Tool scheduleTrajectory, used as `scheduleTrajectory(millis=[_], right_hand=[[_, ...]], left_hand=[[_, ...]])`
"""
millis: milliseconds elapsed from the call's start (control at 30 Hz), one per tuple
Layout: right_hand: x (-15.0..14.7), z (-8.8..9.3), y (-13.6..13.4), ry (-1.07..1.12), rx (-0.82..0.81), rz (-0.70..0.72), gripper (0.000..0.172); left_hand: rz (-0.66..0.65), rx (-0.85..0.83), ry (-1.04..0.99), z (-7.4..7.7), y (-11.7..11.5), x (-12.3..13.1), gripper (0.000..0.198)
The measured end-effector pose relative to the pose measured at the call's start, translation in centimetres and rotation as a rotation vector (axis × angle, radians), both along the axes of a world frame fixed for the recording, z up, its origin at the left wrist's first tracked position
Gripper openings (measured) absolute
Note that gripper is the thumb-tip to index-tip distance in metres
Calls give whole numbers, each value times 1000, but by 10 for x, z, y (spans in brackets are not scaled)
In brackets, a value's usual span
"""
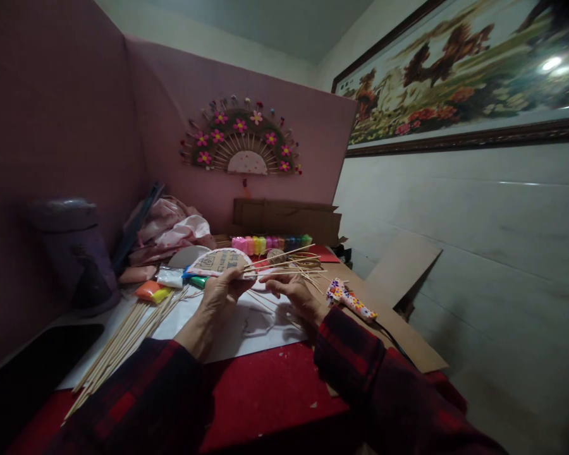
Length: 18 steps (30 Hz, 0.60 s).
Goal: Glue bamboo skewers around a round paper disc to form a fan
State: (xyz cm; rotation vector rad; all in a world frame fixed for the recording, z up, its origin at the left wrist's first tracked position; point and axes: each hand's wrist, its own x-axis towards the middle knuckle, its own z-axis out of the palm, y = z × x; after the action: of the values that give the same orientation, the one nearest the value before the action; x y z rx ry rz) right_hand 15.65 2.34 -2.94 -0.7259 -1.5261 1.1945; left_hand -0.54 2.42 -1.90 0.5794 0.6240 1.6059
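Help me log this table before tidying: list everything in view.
Wall fan: one, brown with pink flowers, pink wall
Framed picture: one, multicoloured, right wall
Canister: one, purple, far left
Cloth: one pile, pink and white, back left
Half-circle card: one, brown with pinkish edge, centre
Packets: about five, mixed, beside card
Blocks: one row, mixed, table back
String ball: one, brown, by blocks
Glue gun: one, flowered white, right
Sticks: many, tan, left, right and centre
Paper: one sheet, white, centre
Cardboard: several pieces, brown, back and right
Tabletop: one, red, front
Flat thing: one, black, front left
Sleeves: two, dark-and-red check, front
Left hand: one, bare, centre, holding card
Right hand: one, bare, right of left hand, at sticks
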Motion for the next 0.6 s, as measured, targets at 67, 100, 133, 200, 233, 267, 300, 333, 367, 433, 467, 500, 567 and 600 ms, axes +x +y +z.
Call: scheduleTrajectory(millis=[67, 100, 133, 200, 233, 267, 300, 333, 367, 433, 467, 500, 567, 600], right_hand=[[0, 0, 0, -1, 21, 4, 32], [0, -1, 1, -5, 36, 6, 36], [0, -1, 2, -9, 51, 6, 40], [1, -1, 3, -20, 73, 0, 44], [1, -1, 3, -25, 78, -5, 46], [1, -1, 3, -33, 82, -7, 47], [1, -1, 3, -37, 87, -9, 49], [1, 0, 2, -39, 93, -10, 51], [1, 1, 1, -38, 97, -11, 52], [1, 2, -1, -37, 98, -20, 53], [1, 2, -1, -40, 96, -25, 53], [1, 2, -2, -44, 92, -30, 53], [1, 2, -1, -48, 83, -33, 53], [1, 2, -1, -48, 82, -32, 52]], left_hand=[[13, 2, -1, 0, 0, 0, 16], [16, 1, -2, 0, 0, 0, 16], [18, -1, -4, 1, 0, 0, 16], [25, -6, -9, 1, 1, 0, 17], [25, -13, -8, 1, 1, 0, 18], [25, -22, -8, 1, 1, 0, 19], [25, -30, -10, 1, 1, 0, 21], [24, -34, -12, 1, 2, 0, 21], [23, -36, -12, 1, 2, 0, 22], [22, -30, -4, 1, 2, 0, 21], [24, -27, 4, 1, 1, 0, 20], [24, -23, 11, 1, 1, 0, 19], [22, -16, 21, 2, 0, 0, 19], [21, -10, 23, 2, -1, 0, 18]])
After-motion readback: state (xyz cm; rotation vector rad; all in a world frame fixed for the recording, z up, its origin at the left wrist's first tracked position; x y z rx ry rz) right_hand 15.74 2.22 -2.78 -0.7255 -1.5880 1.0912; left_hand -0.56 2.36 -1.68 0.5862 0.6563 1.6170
